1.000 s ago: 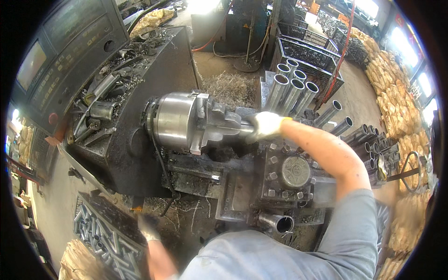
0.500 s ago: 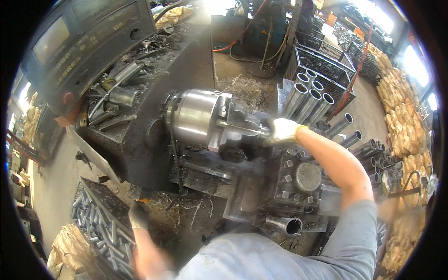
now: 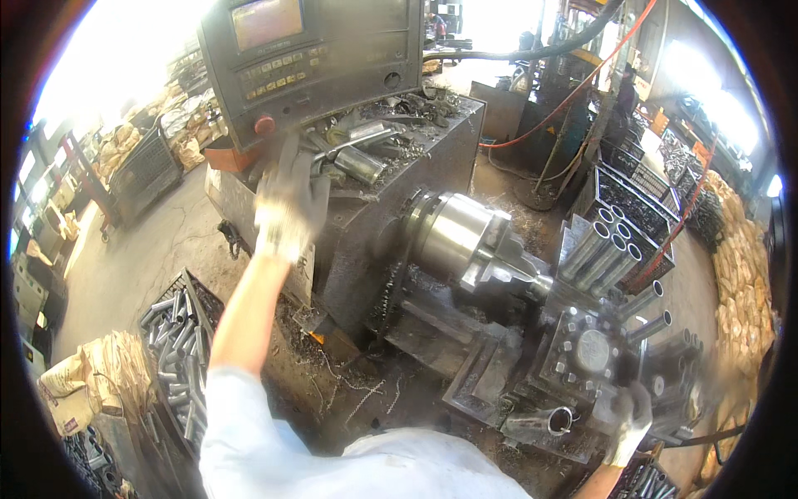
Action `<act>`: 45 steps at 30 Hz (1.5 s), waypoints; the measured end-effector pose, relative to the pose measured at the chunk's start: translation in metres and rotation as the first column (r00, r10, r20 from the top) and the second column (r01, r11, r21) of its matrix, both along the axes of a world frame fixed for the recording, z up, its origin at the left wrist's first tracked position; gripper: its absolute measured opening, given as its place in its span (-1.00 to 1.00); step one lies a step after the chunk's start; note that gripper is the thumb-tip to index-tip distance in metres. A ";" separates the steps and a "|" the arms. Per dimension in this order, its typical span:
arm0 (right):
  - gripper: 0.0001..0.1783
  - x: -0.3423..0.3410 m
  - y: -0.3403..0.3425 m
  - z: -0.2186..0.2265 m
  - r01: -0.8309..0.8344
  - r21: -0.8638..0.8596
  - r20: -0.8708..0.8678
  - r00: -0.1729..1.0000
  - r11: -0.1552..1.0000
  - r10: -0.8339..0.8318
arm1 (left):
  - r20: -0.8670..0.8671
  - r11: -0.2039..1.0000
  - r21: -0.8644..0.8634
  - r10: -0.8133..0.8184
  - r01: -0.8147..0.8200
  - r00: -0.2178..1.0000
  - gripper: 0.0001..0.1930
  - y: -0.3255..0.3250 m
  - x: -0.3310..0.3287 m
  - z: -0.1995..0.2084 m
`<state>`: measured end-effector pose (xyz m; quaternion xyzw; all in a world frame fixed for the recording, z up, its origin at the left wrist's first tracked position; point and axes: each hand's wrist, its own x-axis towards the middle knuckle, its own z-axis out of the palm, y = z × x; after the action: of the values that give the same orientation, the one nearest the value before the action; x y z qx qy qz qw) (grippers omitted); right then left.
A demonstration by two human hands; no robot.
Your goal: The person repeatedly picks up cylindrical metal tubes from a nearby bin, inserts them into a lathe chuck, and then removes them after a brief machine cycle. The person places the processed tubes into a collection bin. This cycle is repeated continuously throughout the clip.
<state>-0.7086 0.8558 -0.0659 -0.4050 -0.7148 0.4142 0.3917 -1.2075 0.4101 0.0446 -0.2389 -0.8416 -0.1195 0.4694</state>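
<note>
My left hand (image 3: 289, 204), in a worn whitish glove, is raised in front of the lathe's control panel (image 3: 332, 71), just below its red button (image 3: 264, 125). Its fingers look stretched out and apart, with nothing seen in them, though motion softens them. At the lower right, my gloved right hand (image 3: 632, 424) is beside the square tool post (image 3: 592, 351); blur and dark grime hide what its fingers do. The shiny lathe chuck (image 3: 453, 237) stands mid-view, its jaws facing a pointed metal centre (image 3: 540, 284). A short steel tube (image 3: 532, 422) lies near the tool post.
Steel tubes (image 3: 611, 258) stand upright right of the chuck, before black mesh crates (image 3: 636, 204). Loose tools (image 3: 362, 165) lie on the headstock. A crate (image 3: 204, 299) of cut tubes is at lower left by a paper sack (image 3: 108, 370). Metal shavings (image 3: 366, 401) litter the floor.
My right hand has left the part by the chuck and moved down to the right of the tool post. My left hand has risen from low left to the control panel. The view has turned left.
</note>
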 end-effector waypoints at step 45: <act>-0.35 0.034 -0.606 -0.107 -0.829 -0.026 0.245 -0.547 -0.559 0.801 | 0.941 -0.330 -0.177 -0.333 -0.927 -0.061 -0.55 -0.314 0.972 -0.487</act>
<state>-0.6742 0.2502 -0.1724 0.4501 -0.7570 0.4344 -0.1889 -0.2358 0.0965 -0.4422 0.7273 -0.5260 -0.4335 -0.0804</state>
